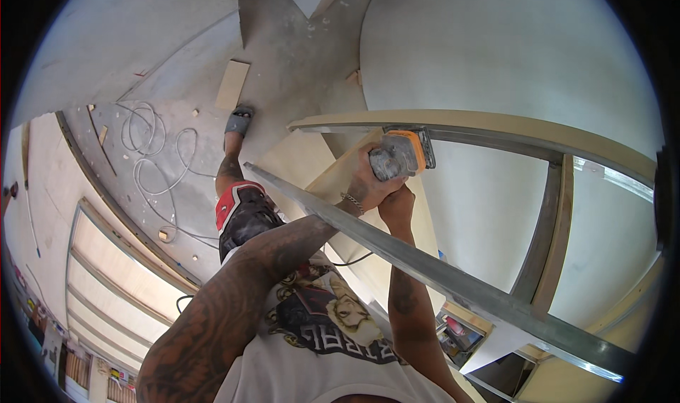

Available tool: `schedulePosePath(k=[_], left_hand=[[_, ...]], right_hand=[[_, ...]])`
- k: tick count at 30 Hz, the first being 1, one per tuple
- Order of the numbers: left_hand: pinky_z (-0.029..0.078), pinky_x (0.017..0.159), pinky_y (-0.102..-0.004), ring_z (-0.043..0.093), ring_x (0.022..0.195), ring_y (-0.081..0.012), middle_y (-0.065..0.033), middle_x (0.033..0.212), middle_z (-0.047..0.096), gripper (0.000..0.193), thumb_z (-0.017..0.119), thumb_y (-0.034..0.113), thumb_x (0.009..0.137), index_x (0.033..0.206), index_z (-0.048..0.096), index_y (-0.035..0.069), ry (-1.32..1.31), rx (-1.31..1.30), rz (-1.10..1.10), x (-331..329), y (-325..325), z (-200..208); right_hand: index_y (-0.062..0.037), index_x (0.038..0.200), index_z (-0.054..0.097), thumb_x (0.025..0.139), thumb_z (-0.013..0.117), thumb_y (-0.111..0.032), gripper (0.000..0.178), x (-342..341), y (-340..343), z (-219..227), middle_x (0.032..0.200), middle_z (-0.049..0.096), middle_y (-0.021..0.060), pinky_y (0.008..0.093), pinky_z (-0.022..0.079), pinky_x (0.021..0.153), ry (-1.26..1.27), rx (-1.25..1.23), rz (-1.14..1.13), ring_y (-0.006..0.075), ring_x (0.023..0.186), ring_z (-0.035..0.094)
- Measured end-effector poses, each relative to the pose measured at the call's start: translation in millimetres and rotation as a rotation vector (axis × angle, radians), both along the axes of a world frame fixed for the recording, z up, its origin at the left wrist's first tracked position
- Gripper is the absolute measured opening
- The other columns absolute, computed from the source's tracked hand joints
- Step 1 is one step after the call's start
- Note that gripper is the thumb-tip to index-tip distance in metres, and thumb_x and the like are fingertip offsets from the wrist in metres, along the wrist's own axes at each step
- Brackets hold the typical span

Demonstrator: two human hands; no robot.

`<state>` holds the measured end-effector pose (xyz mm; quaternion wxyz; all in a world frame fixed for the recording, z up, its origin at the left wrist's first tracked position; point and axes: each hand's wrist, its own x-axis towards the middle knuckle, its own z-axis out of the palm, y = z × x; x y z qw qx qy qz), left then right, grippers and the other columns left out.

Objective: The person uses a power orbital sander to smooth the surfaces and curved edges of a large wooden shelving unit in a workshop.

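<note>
A handheld power sander [398, 155], orange and dusty grey with a dark flat pad, is against the inner side of a long pale-edged beam [496, 125]. My left hand [366, 178], with a chain bracelet at the wrist, is closed around its body from the left. Just below, my right hand [397, 203] is closed at the sander's lower end; its fingers are partly hidden. A grey metal rail [425, 258] slants across the view and passes in front of my right forearm. A black cord [352, 261] shows below my hands.
A wooden cross-piece [556, 236] joins the beam and rail at right. Loops of pale hose or cable [152, 183] lie on the dusty floor at left, among small wood scraps. A flat board [232, 84] lies beyond my sandalled foot [239, 121]. A ribbed panel frame [117, 275] stands lower left.
</note>
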<state>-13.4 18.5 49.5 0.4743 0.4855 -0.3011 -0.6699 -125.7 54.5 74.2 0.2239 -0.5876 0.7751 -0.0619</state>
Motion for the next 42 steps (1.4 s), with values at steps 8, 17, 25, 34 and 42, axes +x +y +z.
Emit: schedulePosePath(k=[8,17,25,34,42], left_hand=[[0.048,0.093,-0.0394,0.058,0.107,-0.0264,-0.0194,0.116,0.054,0.082,0.082,0.026,0.074,0.134,0.031,0.005,0.018,-0.140,-0.218,15.9,4.0,-20.9],[0.042,0.102,-0.0403,0.051,0.119,-0.0276,-0.0195,0.125,0.049,0.095,0.084,0.026,0.072,0.142,0.024,0.005,-0.030,-0.306,-0.160,9.0,6.6,-33.1],[0.043,0.100,-0.0409,0.054,0.115,-0.0279,-0.0178,0.121,0.054,0.100,0.087,0.029,0.068,0.142,0.025,0.005,0.030,-0.174,-0.190,9.4,4.5,-32.7],[0.046,0.097,-0.0398,0.056,0.111,-0.0263,-0.0167,0.117,0.056,0.092,0.085,0.028,0.069,0.138,0.028,0.006,0.055,-0.159,-0.182,6.7,6.5,-38.3],[0.048,0.094,-0.0398,0.058,0.107,-0.0260,-0.0168,0.115,0.057,0.091,0.084,0.028,0.070,0.137,0.027,0.005,0.020,-0.183,-0.186,8.8,4.9,-39.2]], right_hand=[[0.0010,0.093,0.064,0.073,0.074,-0.014,0.026,8.2,8.2,7.4,0.079,0.069,0.0234,0.0449,0.055,0.069,-0.055,-0.058,-0.029,0.0431,0.080,0.068],[0.0011,0.094,0.065,0.072,0.074,-0.011,0.027,5.8,7.2,2.1,0.079,0.069,0.0227,0.0434,0.055,0.068,-0.067,-0.092,-0.032,0.0430,0.080,0.068],[0.0038,0.080,0.064,0.075,0.068,-0.005,0.011,11.3,4.8,2.5,0.072,0.068,0.0205,0.0377,0.053,0.061,-0.072,-0.121,-0.066,0.0349,0.070,0.070],[0.0051,0.080,0.063,0.073,0.068,-0.008,0.015,19.7,-0.2,12.1,0.072,0.067,0.0228,0.0392,0.052,0.061,-0.084,-0.094,-0.086,0.0362,0.069,0.069],[0.0057,0.083,0.063,0.074,0.069,-0.010,0.019,22.8,-0.7,12.0,0.075,0.067,0.0248,0.0409,0.053,0.064,-0.068,-0.089,-0.080,0.0395,0.073,0.069]])
